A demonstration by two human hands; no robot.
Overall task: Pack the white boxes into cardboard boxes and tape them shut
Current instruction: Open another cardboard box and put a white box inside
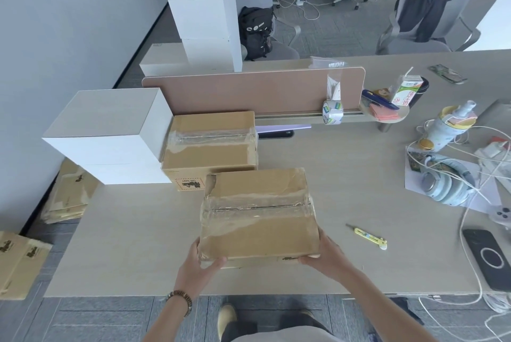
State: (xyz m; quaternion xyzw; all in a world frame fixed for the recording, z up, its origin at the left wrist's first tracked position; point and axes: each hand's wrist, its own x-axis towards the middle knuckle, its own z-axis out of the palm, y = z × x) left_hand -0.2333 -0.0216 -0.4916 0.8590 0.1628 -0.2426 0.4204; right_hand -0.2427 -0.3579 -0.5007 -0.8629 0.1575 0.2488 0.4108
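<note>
Carton (258,214), taped shut, is held at its near corners by left hand (197,264) and right hand (322,256), fingers curled round the edges, above the counter (132,245). Tape is wrinkled; a torn far-left flap corner may lift. Collision with the second carton (210,145) is possible.

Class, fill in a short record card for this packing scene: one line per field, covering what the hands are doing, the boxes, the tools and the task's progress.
Left hand: left hand grips the near left corner of the front cardboard box
Right hand: right hand grips its near right corner
Front box: shut, clear tape along the top seam
Second box: second cardboard box behind it, also taped
White boxes: stack on the table's left
Tape roll: tape roll by the divider
Knife: yellow knife right of the front box
Progress: two boxes sealed
</note>
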